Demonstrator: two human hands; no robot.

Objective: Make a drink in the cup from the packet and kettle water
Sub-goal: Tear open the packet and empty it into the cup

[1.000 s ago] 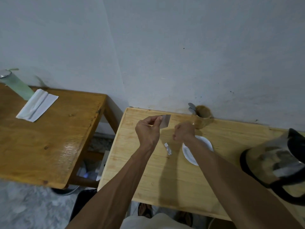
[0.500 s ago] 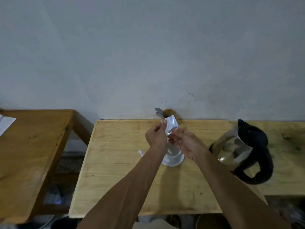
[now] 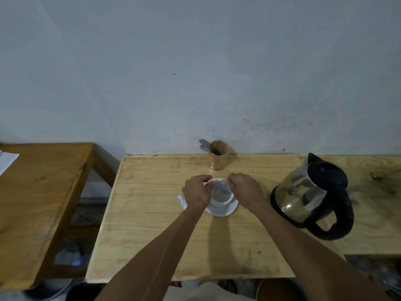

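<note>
A white cup (image 3: pixel 219 199) stands on a white saucer (image 3: pixel 225 211) in the middle of the light wooden table (image 3: pixel 152 235). Just above the cup's mouth both my hands hold the small silvery packet (image 3: pixel 221 187), which is blurred. My left hand (image 3: pixel 196 192) pinches its left edge and my right hand (image 3: pixel 247 190) pinches its right edge. The glass kettle (image 3: pixel 303 192) with black lid and handle stands to the right of the cup, apart from my right hand.
A torn-off strip (image 3: pixel 181 200) lies on the table just left of my left hand. A wooden holder (image 3: pixel 219 159) with spoons stands behind the cup by the wall. A darker wooden table (image 3: pixel 43 192) with a white paper (image 3: pixel 6 159) is at left.
The view has swung right. Both hands have come down with the packet from chest height to just over the cup's mouth.
</note>
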